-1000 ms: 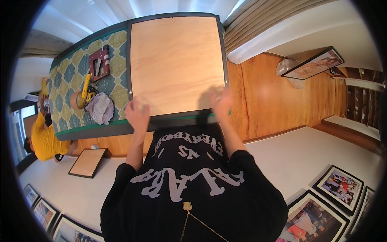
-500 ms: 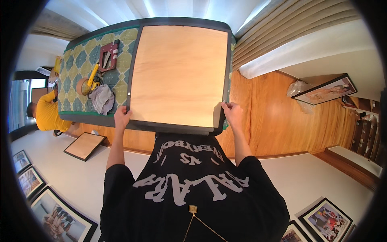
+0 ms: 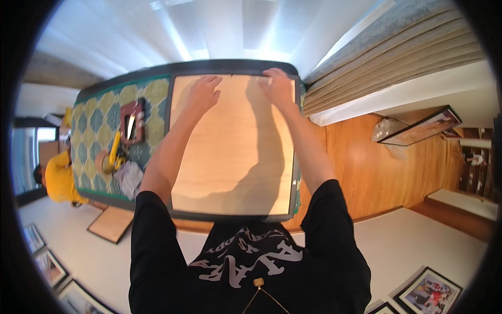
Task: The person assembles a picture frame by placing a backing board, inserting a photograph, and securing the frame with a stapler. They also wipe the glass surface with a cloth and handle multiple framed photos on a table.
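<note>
Head view: big black-framed pale wood panel (image 3: 225, 144) lies flat on the green-and-blue patterned desk (image 3: 89, 123). Left hand (image 3: 204, 93) is over its far end, grip loosely spread; right hand (image 3: 277, 88) is by the far edge, can't tell its grip. Maroon rectangular frame (image 3: 132, 108) sits left.

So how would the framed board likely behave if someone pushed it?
The framed board would probably move as one stiff piece, since its flat, wood-coloured face shows no sag. Lying flat on the patterned cover, it seems unlikely to roll or tip.
</note>
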{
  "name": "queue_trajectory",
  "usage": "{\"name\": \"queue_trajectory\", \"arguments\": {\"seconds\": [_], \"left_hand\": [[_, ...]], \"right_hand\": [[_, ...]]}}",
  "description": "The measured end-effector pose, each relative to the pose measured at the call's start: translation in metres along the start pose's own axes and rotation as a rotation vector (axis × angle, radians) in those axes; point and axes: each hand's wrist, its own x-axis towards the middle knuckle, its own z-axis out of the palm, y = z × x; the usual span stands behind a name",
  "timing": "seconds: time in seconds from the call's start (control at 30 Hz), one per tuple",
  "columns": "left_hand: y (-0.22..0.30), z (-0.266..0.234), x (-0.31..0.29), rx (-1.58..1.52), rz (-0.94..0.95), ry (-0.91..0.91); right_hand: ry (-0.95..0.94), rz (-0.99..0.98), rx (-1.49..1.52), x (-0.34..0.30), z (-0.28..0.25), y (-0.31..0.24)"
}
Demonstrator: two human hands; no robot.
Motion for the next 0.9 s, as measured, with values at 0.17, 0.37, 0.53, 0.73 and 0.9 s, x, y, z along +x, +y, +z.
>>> {"name": "queue_trajectory", "arguments": {"seconds": [0.17, 0.37, 0.53, 0.73, 0.9], "left_hand": [[-0.037, 0.040, 0.087, 0.078, 0.299, -0.417], [-0.051, 0.054, 0.128, 0.015, 0.361, -0.559], [-0.011, 0.019, 0.133, 0.078, 0.423, -0.595], [-0.013, 0.028, 0.125, 0.152, 0.448, -0.532], [-0.019, 0.034, 0.128, 0.112, 0.486, -0.532]], "right_hand": [[0.021, 0.037, -0.389, -0.006, 0.018, -0.005], [-0.097, 0.215, -0.172, -0.007, 0.015, 0.006], [-0.099, 0.221, -0.093, -0.012, -0.012, -0.005], [-0.140, 0.238, -0.086, -0.006, -0.014, -0.008], [-0.138, 0.232, -0.043, -0.005, -0.017, -0.003]]}}
